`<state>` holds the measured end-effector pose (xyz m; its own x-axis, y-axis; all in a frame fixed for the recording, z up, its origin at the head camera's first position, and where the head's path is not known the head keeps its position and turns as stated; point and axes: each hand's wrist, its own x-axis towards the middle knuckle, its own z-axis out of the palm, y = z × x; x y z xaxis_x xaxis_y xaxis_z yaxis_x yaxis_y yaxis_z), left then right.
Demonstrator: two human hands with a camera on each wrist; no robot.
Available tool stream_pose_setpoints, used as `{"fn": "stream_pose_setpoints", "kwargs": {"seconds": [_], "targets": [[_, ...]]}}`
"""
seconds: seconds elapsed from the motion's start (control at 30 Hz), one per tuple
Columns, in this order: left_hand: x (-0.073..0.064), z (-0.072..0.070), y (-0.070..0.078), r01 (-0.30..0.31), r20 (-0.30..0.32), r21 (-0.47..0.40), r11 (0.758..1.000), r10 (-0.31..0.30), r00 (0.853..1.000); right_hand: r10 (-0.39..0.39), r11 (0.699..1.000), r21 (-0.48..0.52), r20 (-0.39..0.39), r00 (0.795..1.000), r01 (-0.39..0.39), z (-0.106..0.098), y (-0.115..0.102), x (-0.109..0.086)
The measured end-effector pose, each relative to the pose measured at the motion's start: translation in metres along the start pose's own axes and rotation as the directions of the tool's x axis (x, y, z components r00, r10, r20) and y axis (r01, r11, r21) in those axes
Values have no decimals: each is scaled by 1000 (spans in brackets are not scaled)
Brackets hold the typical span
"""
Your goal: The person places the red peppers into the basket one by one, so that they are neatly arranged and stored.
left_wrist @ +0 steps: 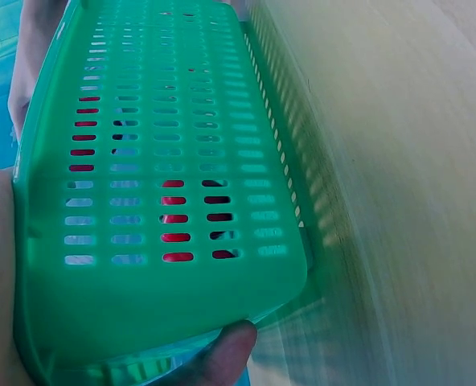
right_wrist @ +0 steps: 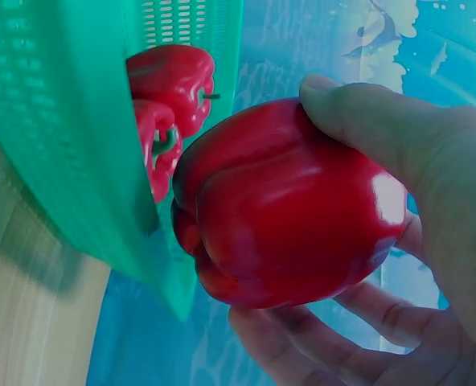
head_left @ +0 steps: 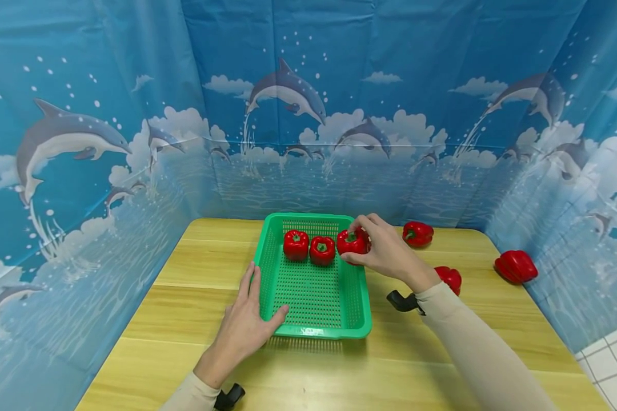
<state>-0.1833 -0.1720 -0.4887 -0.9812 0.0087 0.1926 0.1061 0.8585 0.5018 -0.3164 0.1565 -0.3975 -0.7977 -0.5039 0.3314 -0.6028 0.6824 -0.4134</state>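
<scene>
The left hand [head_left: 247, 325] is resting on the green basket's [head_left: 313, 332] rim, thumb spread wide from its fingers. Inside, two red peppers [head_left: 296, 246] are sitting (stems up). The right hand [head_left: 385, 249] is gripping a third pepper [head_left: 351, 244] at the basket's far right corner; three loose peppers [head_left: 419, 234] are lying farther right on the table [head_left: 195, 268].

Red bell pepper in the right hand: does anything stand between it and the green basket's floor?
Possibly the right rim of the green basket: the held bell pepper overlaps it in the head view; clearance is unclear. Nothing else visible does; the two bell peppers inside sit to its left.
</scene>
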Motion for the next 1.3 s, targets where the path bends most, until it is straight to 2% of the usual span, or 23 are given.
{"fn": "stream_pose_setpoints", "kwargs": {"seconds": [0.2,0.57,0.83,1.3], "targets": [[0,-1,1,25,27,-53,998,-24,999,18,1000,9,14,1000,-18,8,-9,11],[-2,0,2,36,28,-61,998,-34,999,48,999,23,71,996,-50,25,-21,28],[-2,-1,0,15,16,-27,1000,-15,1000,77,997,23,114,990,-80,37,-31,38],[-3,-1,0,5,23,-6,1000,-5,1000,53,997,37,182,982,-61,58,-47,51]]}}
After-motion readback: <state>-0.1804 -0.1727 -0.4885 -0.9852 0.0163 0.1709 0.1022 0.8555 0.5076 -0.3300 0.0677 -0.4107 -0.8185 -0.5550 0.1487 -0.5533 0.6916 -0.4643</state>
